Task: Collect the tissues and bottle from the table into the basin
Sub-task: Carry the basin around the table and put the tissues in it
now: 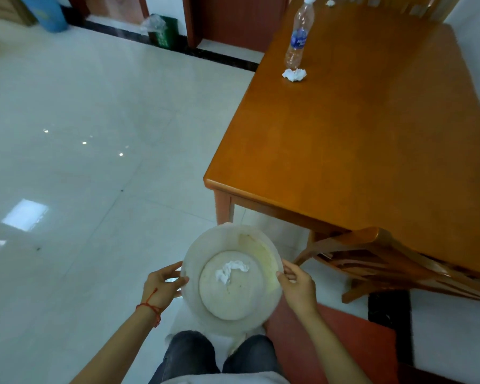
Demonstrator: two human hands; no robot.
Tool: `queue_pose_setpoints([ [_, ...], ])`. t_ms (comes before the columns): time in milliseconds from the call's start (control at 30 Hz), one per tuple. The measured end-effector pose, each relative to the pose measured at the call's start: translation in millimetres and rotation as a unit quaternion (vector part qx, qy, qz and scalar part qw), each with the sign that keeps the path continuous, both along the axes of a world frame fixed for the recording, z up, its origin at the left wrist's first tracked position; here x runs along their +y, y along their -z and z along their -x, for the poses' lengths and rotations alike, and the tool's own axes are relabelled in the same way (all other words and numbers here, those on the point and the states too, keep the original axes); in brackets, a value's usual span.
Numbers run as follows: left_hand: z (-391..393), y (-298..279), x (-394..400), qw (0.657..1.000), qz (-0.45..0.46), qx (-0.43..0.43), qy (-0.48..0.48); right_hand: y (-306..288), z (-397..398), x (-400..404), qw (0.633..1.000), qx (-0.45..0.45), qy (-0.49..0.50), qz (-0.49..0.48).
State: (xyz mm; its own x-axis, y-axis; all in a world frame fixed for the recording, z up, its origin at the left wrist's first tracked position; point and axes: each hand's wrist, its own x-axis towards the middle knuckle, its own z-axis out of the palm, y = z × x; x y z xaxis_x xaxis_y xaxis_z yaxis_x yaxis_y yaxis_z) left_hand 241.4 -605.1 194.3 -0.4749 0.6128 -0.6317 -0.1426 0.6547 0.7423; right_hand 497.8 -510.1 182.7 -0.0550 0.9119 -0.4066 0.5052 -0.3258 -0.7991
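I hold a round whitish basin (pixel 190 261) in front of my legs, below the table's near left corner. My left hand (pixel 162 282) grips its left rim and my right hand (pixel 298 286) grips its right rim. One crumpled white tissue (pixel 232 270) lies on the basin's bottom. On the wooden table (pixel 358 139), far along its left edge, stands a clear plastic bottle (pixel 299 37) with a blue label. A crumpled tissue (pixel 294 74) lies at the bottle's base. Two more small tissues (pixel 330 2) show at the table's far end.
A wooden chair (pixel 394 261) is tucked under the table's near side, right of the basin. Glossy white tile floor (pixel 81 162) spreads to the left. A green bin (pixel 162 30) with a plastic liner stands by the far wall. A red mat (pixel 344 342) lies under my right side.
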Motion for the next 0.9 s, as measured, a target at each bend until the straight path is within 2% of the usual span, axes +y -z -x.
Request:
queue_pose_setpoints([
  [600, 181, 1, -146, 0.99, 0.018, 0.04, -0.134, -4, 218, -88, 0.992, 0.022, -0.121, 0.022],
  [900, 243, 8, -147, 0.982, 0.017, 0.032, -0.186, 1, 295, -70, 0.986, 0.016, -0.165, 0.02],
])
